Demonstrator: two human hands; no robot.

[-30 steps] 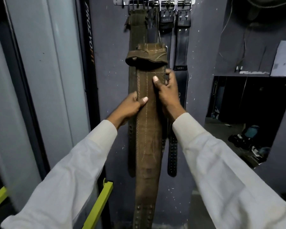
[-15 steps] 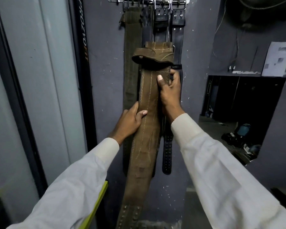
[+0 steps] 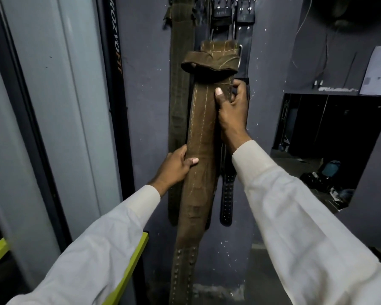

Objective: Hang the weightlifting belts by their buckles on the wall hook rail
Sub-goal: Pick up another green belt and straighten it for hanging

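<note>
Gym: lifting belts (image 3: 180,84) on grey wall (image 3: 145,106)

Only one line of lettering can be read. It stands on the black upright post (image 3: 116,62) left of the hanging belts. White capitals run down its face, turned sideways, and give "ROZVO", followed by "FIT" in orange. The top edge of the view cuts off the start of the word. A small pale stamp sits on the leather tab of a black belt (image 3: 222,13) near the top, too small to make out. The white sheet of paper (image 3: 377,71) on the wall at right carries only blurred grey patches. A white marking (image 3: 337,89) just beside its lower corner is smeared and illegible.
</note>
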